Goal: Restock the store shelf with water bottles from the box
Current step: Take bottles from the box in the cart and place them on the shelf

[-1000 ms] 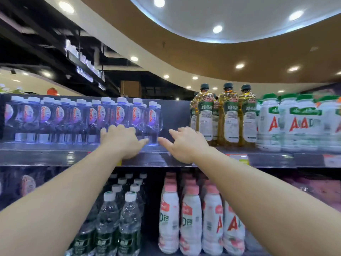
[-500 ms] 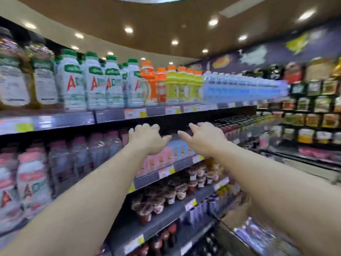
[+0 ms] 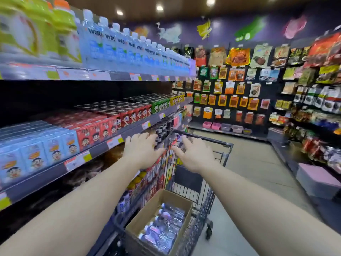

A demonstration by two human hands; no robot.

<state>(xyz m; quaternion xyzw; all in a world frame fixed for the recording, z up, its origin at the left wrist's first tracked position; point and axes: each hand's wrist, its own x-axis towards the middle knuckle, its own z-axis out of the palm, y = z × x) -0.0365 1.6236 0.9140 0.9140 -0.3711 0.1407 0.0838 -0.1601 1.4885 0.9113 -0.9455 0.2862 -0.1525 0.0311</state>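
A brown cardboard box [image 3: 145, 209] sits in a black wire shopping cart [image 3: 206, 198] at the lower middle. Inside it lie several clear water bottles [image 3: 164, 226] with white caps and purple-red labels. My left hand [image 3: 141, 149] and my right hand [image 3: 194, 156] are stretched out side by side above the cart, palms down, fingers spread, holding nothing. Both hover well above the box, near the cart's far rim. The shelf with the same bottles is out of view.
Store shelves [image 3: 96, 152] run along the left with drink cartons, cans and a top row of pale blue bottles [image 3: 118, 47]. Hanging snack packets [image 3: 238, 85] cover the back wall. More racks and a pink bin [image 3: 315, 180] line the right. Grey aisle floor [image 3: 258, 169] lies beyond the cart.
My view has swung right and down, from the water-bottle shelf to the cart with the box. Both hands stayed open and extended, now over the cart.
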